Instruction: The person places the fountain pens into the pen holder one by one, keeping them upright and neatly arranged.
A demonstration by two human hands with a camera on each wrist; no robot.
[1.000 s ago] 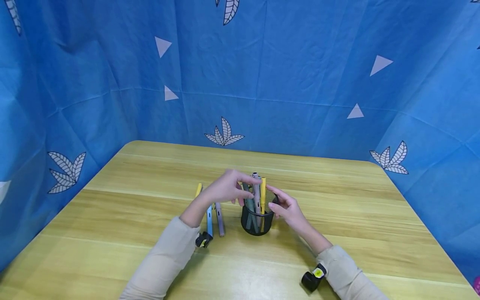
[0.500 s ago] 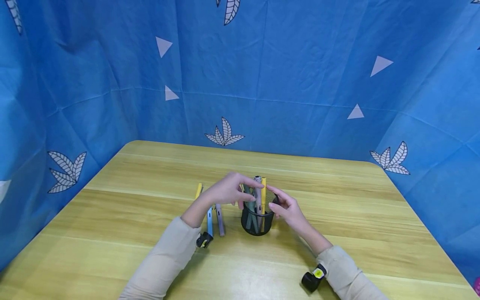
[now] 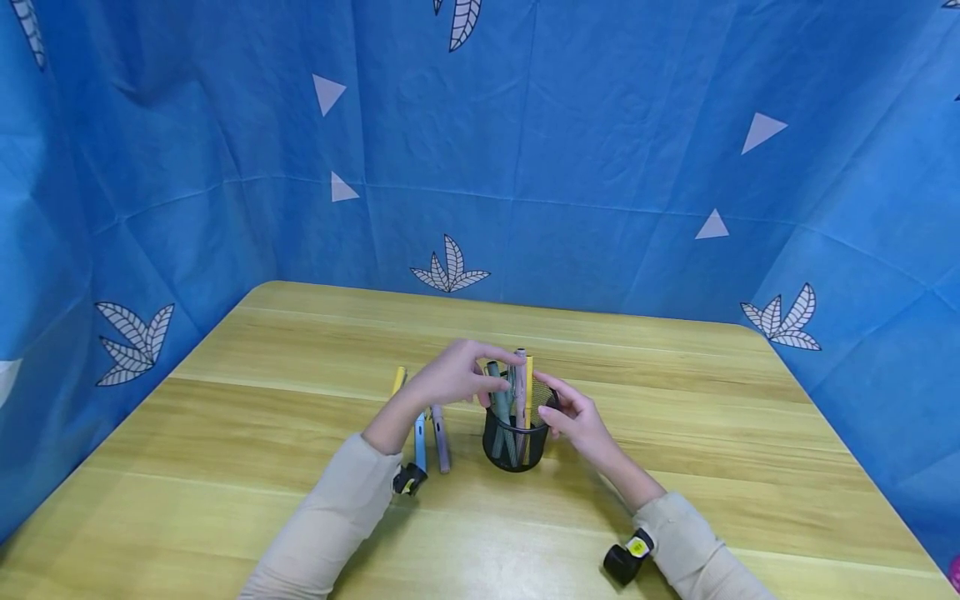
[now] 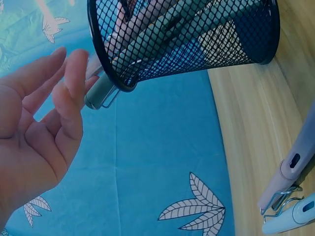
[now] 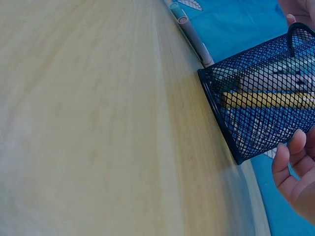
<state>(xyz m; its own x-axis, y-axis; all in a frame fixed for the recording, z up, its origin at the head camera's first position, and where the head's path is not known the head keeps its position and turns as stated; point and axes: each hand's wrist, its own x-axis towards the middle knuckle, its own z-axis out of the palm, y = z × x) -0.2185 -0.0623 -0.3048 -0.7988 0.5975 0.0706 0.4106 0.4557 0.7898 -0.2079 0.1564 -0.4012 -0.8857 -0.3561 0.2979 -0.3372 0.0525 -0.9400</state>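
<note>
A black mesh pen cup (image 3: pixel 517 446) stands on the table, holding several pens. Among them are a dark green pen (image 4: pixel 98 92), a yellow pen (image 3: pixel 528 379) and a pale purple pen (image 3: pixel 520 392). My left hand (image 3: pixel 459 372) reaches over the cup from the left. Its index finger and thumb pinch the purple pen near the top; the other fingers are curled beneath. My right hand (image 3: pixel 576 417) holds the cup's right side, with thumb and index finger at the rim. In the right wrist view, the right fingertips (image 5: pixel 297 140) are at the mesh wall.
Left of the cup, a light blue pen (image 3: pixel 420 442), another purple pen (image 3: pixel 440 442) and a yellow pen (image 3: pixel 399 379) lie on the wooden table (image 3: pixel 225 467), partly hidden by my left forearm. A blue patterned cloth (image 3: pixel 600 150) hangs behind the table.
The purple pen's top has shifted slightly right in the cup, and the green pen now shows more. My left hand has moved only a little; the right hand is almost still.
</note>
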